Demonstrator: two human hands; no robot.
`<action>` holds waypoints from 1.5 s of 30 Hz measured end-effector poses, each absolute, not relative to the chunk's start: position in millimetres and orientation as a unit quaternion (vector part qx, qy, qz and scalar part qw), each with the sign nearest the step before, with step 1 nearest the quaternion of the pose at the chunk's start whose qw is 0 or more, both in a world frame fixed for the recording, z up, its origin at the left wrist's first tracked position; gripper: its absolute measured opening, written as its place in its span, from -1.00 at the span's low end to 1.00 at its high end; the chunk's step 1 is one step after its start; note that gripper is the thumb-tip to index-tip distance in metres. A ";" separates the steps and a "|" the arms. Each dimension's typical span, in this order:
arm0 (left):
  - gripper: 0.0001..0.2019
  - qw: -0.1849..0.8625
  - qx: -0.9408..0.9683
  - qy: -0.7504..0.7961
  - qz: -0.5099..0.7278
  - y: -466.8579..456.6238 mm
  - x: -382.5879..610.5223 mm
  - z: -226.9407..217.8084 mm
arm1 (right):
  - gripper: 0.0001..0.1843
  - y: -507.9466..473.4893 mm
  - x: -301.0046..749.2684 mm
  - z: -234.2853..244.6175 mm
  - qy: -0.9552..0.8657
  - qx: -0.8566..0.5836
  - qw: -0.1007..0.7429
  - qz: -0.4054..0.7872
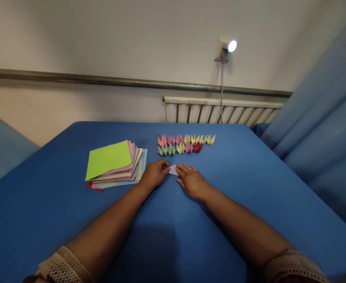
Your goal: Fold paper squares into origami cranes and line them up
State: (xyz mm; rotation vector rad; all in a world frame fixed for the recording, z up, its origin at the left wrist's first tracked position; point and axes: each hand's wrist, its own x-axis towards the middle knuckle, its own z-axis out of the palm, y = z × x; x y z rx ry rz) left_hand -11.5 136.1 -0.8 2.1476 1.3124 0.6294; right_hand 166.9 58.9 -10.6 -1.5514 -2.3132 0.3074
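Note:
A small folded piece of pale purple paper [173, 169] lies on the blue table between my hands. My left hand [157, 173] pinches its left end between thumb and fingers. Resting on the paper's right part, my right hand [192, 181] has its fingers stretched out flat and hides that end. Just beyond my hands stand two rows of small folded paper cranes, among them a red crane [197, 147], a green crane [172, 149] and a yellow crane [210, 140]. Left of my left hand sits a stack of coloured paper sheets [109, 159], a lime green one on top.
The blue table [220, 169] reaches back toward a wall with a metal rail [116, 80]. A white radiator [220, 103] and a socket [221, 50] with a lit plug and hanging cable are behind it. A blue curtain [323, 129] hangs at the right.

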 end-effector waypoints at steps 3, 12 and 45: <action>-0.85 0.231 0.807 0.498 0.217 135.5 -15.0 1.4 | -0.45 54.4 164.3 -16.7 -0.800 -0.568 0.157 0.114; -0.62 0.108 0.825 0.506 0.228 110.0 -16.8 18.4 | -0.44 49.2 163.3 -12.5 -0.796 -0.579 0.135 0.116; -0.70 0.125 0.855 0.458 0.210 113.3 -38.2 -0.3 | -0.56 53.4 174.2 -6.5 -0.787 -0.588 0.161 0.097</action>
